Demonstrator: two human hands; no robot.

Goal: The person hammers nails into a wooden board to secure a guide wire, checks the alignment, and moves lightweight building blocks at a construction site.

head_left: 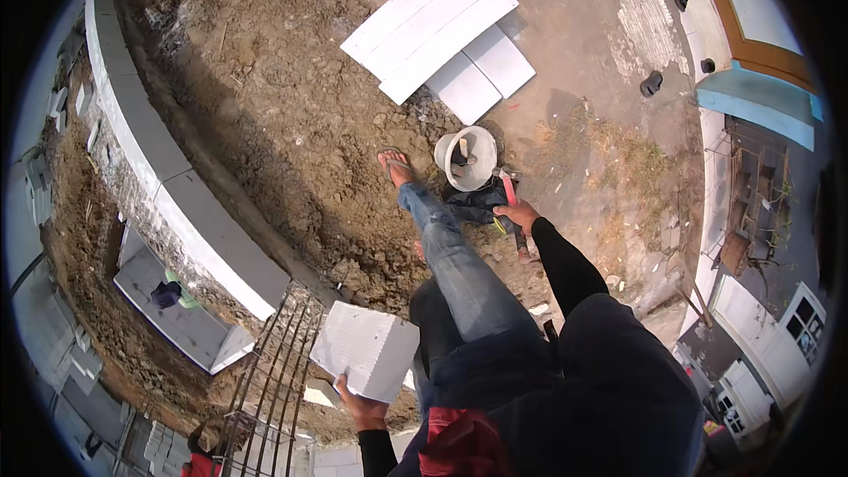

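Note:
My left hand (360,408) grips the lower edge of a pale, ridged rectangular block (367,349), fingers closed on it. The block is held up beside the rebar cage. Away to the upper right, my right hand (519,214) is closed around the lower end of a red-handled tool (508,185); its exact kind is not clear. Under the tool lies a dark, crumpled cloth or bag (474,203). Against it stands a whitish bucket (444,155) with a tool inside.
White slabs (433,22) lie stacked beyond the bucket. A long low wall of blocks (216,225) curves along the left, next to a rebar cage (274,380). Rough soil (291,106) spreads between. A leg in jeans (450,252) crosses the middle. People work at lower left.

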